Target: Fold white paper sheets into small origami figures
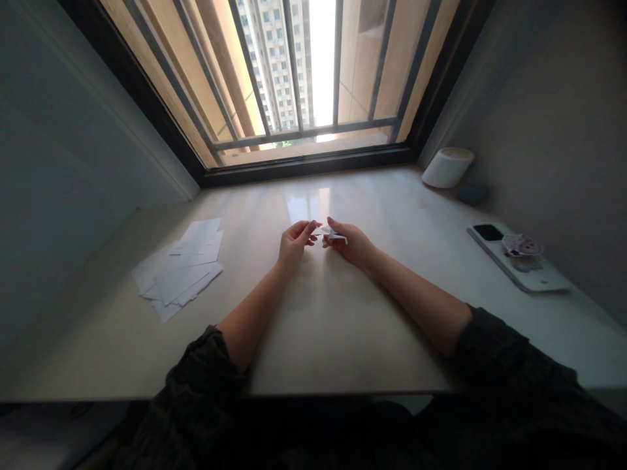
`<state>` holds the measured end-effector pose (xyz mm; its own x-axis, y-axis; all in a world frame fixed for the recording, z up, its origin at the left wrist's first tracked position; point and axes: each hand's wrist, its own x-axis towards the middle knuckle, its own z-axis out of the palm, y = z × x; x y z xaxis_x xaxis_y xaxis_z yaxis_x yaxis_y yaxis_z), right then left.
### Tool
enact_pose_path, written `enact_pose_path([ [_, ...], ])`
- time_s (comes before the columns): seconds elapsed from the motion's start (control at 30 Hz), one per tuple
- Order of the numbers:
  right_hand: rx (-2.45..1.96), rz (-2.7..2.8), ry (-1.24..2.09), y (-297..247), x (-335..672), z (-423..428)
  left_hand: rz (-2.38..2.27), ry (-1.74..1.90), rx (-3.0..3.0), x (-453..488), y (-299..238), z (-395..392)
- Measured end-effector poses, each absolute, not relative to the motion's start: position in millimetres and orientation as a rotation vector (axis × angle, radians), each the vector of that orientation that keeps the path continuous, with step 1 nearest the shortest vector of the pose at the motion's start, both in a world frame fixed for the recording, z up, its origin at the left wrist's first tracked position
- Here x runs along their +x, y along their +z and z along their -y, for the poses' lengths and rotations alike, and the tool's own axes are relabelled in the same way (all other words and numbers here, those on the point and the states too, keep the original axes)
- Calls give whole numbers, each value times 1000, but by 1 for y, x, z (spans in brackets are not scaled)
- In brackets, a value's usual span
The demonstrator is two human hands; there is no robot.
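A small piece of folded white paper (333,233) is held up between my two hands, over the middle of the pale tabletop. My left hand (294,243) pinches its left tip between thumb and fingers. On the other side, my right hand (350,241) grips the body of the folded paper, with the thumb on top and the fingers curled below. One narrow strip of the paper points down to the right across the right fingers. The exact folded shape is too small to make out.
Loose white paper sheets (183,267) lie overlapped on the left. To the right is a white phone (519,258) with a round cartoon grip on it. A white cylinder (447,167) and a dark, rounded object (473,194) sit near the right wall. A barred window (304,156) stands behind.
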<state>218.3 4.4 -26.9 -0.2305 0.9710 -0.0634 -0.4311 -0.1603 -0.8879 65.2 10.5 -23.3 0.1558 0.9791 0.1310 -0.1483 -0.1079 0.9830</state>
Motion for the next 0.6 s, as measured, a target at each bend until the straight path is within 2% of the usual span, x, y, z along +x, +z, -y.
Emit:
enact_pose_path([
  [0.6, -825, 941, 1571, -35, 218, 5, -935, 1243, 1290, 67, -28, 5],
])
